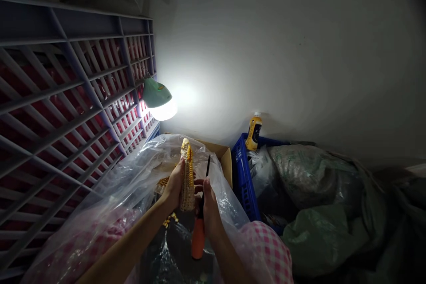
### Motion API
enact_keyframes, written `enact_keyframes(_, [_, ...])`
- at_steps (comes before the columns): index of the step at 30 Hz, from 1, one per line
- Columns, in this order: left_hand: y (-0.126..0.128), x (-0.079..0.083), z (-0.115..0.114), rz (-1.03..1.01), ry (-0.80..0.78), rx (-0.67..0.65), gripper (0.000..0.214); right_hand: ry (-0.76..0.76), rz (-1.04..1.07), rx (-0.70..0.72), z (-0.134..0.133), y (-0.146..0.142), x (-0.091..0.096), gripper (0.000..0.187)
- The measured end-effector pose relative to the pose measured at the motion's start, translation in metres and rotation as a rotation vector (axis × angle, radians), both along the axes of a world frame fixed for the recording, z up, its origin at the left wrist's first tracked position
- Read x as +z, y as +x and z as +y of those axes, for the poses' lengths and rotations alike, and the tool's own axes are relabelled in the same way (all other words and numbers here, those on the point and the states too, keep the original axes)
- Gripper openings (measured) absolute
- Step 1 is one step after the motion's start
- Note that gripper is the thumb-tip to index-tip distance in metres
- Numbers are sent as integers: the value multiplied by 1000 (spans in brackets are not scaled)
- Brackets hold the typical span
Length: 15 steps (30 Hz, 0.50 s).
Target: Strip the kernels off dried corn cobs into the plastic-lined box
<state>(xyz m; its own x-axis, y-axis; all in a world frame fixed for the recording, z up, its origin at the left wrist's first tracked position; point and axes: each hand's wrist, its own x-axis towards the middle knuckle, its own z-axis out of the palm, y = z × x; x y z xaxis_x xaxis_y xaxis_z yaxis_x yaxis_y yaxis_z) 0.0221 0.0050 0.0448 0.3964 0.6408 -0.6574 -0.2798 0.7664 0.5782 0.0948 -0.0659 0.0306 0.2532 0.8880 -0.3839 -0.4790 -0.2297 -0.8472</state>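
My left hand (173,188) is closed round a corn cob (187,173) and holds it upright; most of its kernels are cut away, and a strip of yellow kernels remains near the top. My right hand (209,206) grips a knife (199,226) with an orange handle, its dark blade pointing up beside the cob. Both hands are over a clear plastic bag (133,177) that lines a cardboard box (224,155). Loose yellow kernels (171,218) lie in the bag below the cob.
Stacked purple slatted crates (66,97) rise on the left, with a lit green lamp (159,100) clipped to them. On the right a blue crate (242,173) holds filled sacks (299,173). A yellow bottle (254,131) stands at the wall.
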Motion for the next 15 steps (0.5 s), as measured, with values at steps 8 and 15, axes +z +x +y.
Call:
enact_keyframes(8, [8,-3,-8,-69,169,162,46,112,-446,10,-1,-2,4,37])
enact_keyframes(15, [-2,12,7,-202,236,159,44,138,-661,86,-8,-4,11,35])
